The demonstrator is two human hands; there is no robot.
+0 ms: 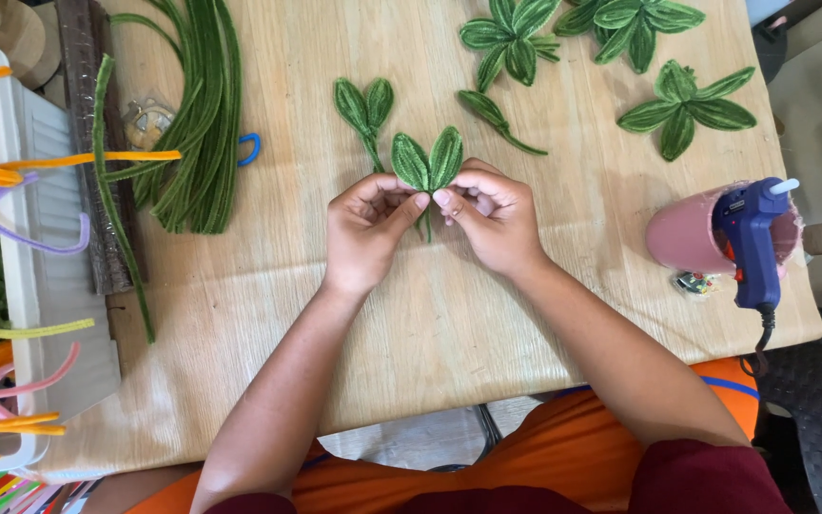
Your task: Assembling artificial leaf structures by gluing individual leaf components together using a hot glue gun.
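Note:
My left hand (pixel 365 228) and my right hand (pixel 489 217) meet over the middle of the wooden table (pixel 268 286). Together they pinch the base of a green pipe-cleaner leaf pair (pixel 428 160), whose two leaves stand up above my fingertips. Its stem shows just below my thumbs. A second two-leaf piece (pixel 364 107) lies on the table just beyond my left hand. A single leaf (pixel 492 116) lies beyond my right hand.
Three finished leaf clusters (pixel 511 38) (pixel 632 24) (pixel 685 107) lie at the far right. A bundle of green pipe cleaners (pixel 200 114) lies far left. A white tray (pixel 45 238) holds coloured pipe cleaners. A blue glue gun (pixel 752 238) sits in a pink cup (pixel 682 238) near the right edge.

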